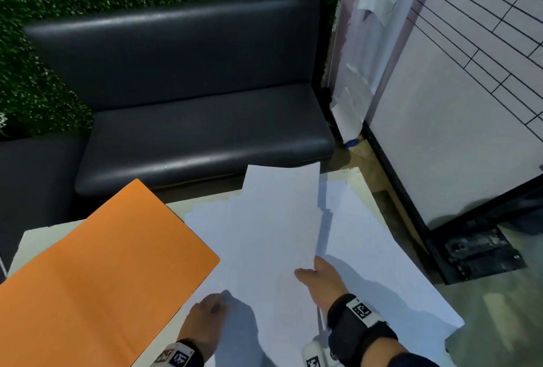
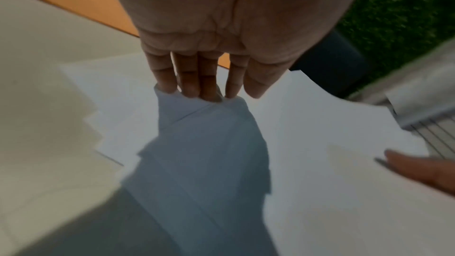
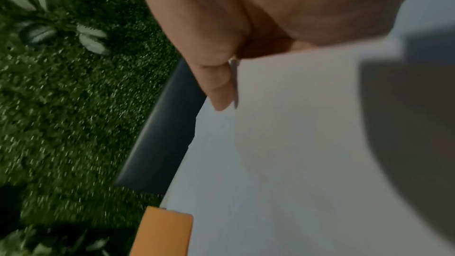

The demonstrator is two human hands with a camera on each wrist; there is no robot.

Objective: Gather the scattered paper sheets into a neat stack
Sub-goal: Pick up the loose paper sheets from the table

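Overlapping flat white paper sheets [image 1: 264, 228]

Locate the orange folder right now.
In the head view the orange folder lies on the left of the table, overhanging its far edge, beside the white sheets and left of the left hand.

Orange folder [image 1: 102, 260] on table [image 1: 32, 241]; dark bench [image 1: 191, 108] beyond.

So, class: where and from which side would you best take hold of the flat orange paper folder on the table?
Take the flat orange paper folder at its far corner, which overhangs the pale table toward the dark bench. Come from the bench side, thumb above and fingers beneath; elsewhere it appears to lie flat, offering no grip.
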